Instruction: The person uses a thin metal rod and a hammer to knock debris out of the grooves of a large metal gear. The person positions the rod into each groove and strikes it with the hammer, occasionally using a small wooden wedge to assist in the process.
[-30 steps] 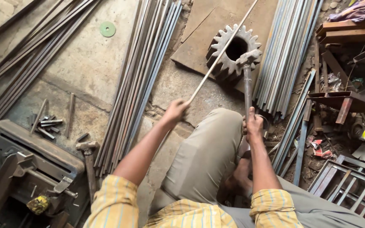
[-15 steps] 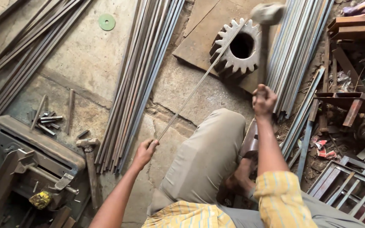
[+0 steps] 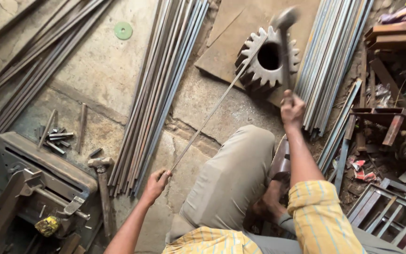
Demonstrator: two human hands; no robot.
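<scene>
- While I am looking down from the head camera, the right hand (image 3: pixel 292 109) is closing around the handle of a hammer (image 3: pixel 285 44); its blurred head is standing raised above the gear wheel (image 3: pixel 259 70).
- I am logging the left hand (image 3: pixel 156 183) as gripping the near end of a thin steel rod (image 3: pixel 212 113); the rod is running diagonally up and its far end is lying across the gear wheel's toothed rim.
- I am noting the gear wheel as sitting on a brown flat plate (image 3: pixel 231 33); the plate is lying on the concrete floor (image 3: pixel 95 66).
- I am counting one bundle of long bars (image 3: pixel 160 89) lying left of the rod, well apart from the left hand; a second bundle of bars (image 3: pixel 327 70) is lying just right of the gear wheel.
- I am listing a spare hammer (image 3: pixel 103 188) lying on the floor near the left forearm; a green disc (image 3: pixel 123 30) is lying farther off; short cut pieces (image 3: pixel 55 136) are lying beside a dark machine (image 3: pixel 38 183).
- I am seeing a bent knee in tan trousers (image 3: pixel 231 178) between both arms.
</scene>
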